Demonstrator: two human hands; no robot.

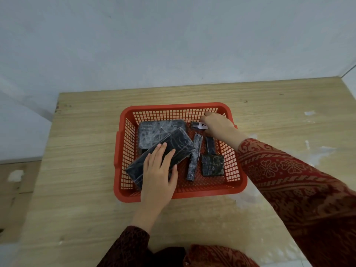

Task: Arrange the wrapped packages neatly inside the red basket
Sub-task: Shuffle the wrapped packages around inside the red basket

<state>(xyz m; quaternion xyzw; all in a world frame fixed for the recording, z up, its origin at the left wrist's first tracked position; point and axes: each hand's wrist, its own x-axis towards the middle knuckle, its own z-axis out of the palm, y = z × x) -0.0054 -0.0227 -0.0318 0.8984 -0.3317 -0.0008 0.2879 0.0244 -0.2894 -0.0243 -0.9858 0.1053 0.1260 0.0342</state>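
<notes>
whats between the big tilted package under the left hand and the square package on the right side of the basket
In the head view, one long narrow wrapped package lies between the big tilted package and the square package; bare basket mesh shows either side.

The left hand [159, 170] lay flat, palm down, its fingers [163, 151] spread and pointing away from the body, the forearm reaching straight forward in a dark red patterned sleeve. The right hand [217, 125] was stretched farther out, fingers curled in a pinch, its arm angled in from the right.
</notes>
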